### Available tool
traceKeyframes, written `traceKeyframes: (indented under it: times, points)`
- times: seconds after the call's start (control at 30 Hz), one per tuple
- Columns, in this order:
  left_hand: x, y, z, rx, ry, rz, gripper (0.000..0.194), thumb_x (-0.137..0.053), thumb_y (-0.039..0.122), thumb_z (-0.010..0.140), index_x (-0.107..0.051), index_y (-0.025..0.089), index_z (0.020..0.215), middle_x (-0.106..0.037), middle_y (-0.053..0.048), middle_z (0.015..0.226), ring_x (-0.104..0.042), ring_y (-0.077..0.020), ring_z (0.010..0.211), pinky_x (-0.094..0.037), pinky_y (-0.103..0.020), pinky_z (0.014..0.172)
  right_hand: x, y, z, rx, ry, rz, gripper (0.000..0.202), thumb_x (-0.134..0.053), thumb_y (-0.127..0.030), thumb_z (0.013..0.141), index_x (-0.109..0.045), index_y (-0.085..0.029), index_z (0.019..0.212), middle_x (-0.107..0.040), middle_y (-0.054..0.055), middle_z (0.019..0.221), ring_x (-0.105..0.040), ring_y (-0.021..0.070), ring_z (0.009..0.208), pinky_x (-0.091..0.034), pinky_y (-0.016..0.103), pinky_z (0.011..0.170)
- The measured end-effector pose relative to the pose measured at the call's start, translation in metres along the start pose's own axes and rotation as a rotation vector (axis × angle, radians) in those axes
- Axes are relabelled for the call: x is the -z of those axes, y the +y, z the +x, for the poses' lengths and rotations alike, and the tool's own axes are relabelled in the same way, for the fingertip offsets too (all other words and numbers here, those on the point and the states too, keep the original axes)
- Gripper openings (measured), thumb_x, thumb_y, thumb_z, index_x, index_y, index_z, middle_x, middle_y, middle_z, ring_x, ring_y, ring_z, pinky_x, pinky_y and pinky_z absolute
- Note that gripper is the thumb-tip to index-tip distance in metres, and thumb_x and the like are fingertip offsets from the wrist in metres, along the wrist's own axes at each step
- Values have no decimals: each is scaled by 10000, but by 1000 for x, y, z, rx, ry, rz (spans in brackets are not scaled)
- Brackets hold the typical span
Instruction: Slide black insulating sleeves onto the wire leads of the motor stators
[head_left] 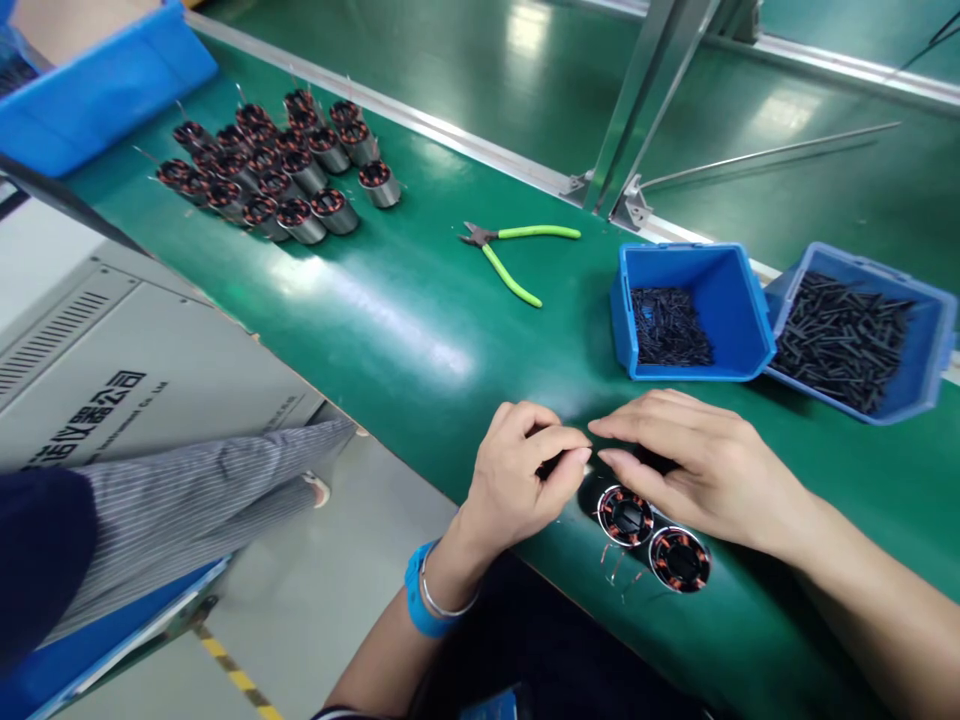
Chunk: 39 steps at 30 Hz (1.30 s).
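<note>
My left hand [529,470] is closed, its thumb and fingertips pinched together above the green bench. Whatever lies in that pinch is too small or hidden to name. Close by on the right, my right hand [690,460] has its thumb and fingers a little apart, with nothing visible between them. Its fingertips point at the left fingertips. Just below the right hand, two wound motor stators stand upright side by side: one stator [626,515] partly under the thumb, the other stator [680,560] nearer my body. Thin copper lead wires [619,570] stick out beside them.
Two blue bins, a nearer bin [694,365] and a farther bin [892,400], hold short black tubes. Green-handled cutters [517,250] lie open mid-bench. Several more stators [300,220] stand at the far left by a blue tray [105,100]. Another person's striped trouser leg [202,490] is at left.
</note>
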<state>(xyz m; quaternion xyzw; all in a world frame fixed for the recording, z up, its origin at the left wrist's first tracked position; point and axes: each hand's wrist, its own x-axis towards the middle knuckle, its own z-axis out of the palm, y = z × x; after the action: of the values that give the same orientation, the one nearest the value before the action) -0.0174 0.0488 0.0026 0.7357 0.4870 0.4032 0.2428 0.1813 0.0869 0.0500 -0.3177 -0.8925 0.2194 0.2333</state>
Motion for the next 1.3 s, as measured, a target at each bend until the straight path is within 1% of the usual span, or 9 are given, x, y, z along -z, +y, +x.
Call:
traceKeyframes:
  times: [0.27, 0.43, 0.53, 0.7, 0.83, 0.93, 1.07, 1.2, 1.3]
  points:
    - [0, -1, 0, -4, 3, -3, 126, -619, 184, 905, -734, 205, 859, -629, -20, 823, -570, -147, 764, -460, -317, 747, -1, 1, 1, -1, -51, -2, 103, -553, -179, 963, -656, -168, 971, -709, 57, 845, -653, 174, 779, -524, 326, 734]
    - [0, -2, 0, -8, -14, 11, 129, -612, 197, 916, -733, 215, 872, -632, -19, 830, -577, -149, 771, -467, -320, 753, 0, 2, 0, 14, -50, -10, 114, -542, -176, 965, -653, -166, 991, -706, 63, 858, -647, 176, 791, -515, 319, 747]
    - [2, 0, -2, 15, -15, -10, 105, -619, 214, 910, -710, 195, 959, -651, -36, 878, -600, -162, 811, -499, -329, 783, 2, 1, 3, 72, -65, -103, 148, -536, -176, 970, -675, -144, 1012, -707, 79, 863, -643, 187, 789, -502, 331, 738]
    - [8, 7, -13, 154, -15, 45, 485, -796, 366, 751, -609, 167, 1152, -660, -100, 1034, -641, -249, 949, -563, -409, 846, 10, 6, 14, 151, -194, -214, 260, -460, -219, 1010, -698, -153, 930, -677, 77, 824, -610, 182, 736, -468, 318, 665]
    - [15, 2, -21, 142, -24, 12, 427, -768, 261, 780, -578, 198, 1157, -704, -78, 1029, -685, -227, 929, -584, -387, 839, 11, 13, 27, 114, -369, -71, 260, -437, -215, 1026, -680, -169, 945, -647, 48, 830, -596, 141, 708, -455, 271, 635]
    - [21, -5, -24, 133, -63, -61, 491, -752, 247, 796, -543, 208, 1238, -712, -92, 1140, -702, -236, 1027, -587, -400, 907, 3, 19, 35, 153, -421, 7, 272, -421, -230, 1037, -659, -162, 926, -617, 44, 813, -580, 139, 720, -460, 266, 656]
    - [25, -10, -25, 135, -85, -129, 567, -779, 256, 791, -512, 206, 1289, -709, -102, 1201, -698, -241, 1097, -579, -411, 968, -11, 20, 35, 201, -373, 41, 296, -397, -250, 1050, -649, -150, 931, -633, 52, 817, -599, 136, 741, -473, 259, 675]
    - [22, -10, -26, 165, -43, -159, 552, -797, 254, 784, -529, 197, 1262, -717, -105, 1193, -708, -236, 1088, -586, -403, 968, -16, 12, 25, 147, -254, -60, 284, -425, -242, 1039, -659, -132, 921, -662, 60, 803, -622, 133, 692, -466, 253, 623]
    - [20, -9, -27, 174, -18, -172, 548, -808, 269, 783, -533, 192, 1251, -722, -111, 1182, -718, -229, 1066, -598, -386, 949, -17, 2, 18, 87, -254, -113, 260, -440, -212, 1021, -677, -125, 963, -656, 48, 765, -617, 136, 633, -457, 262, 588]
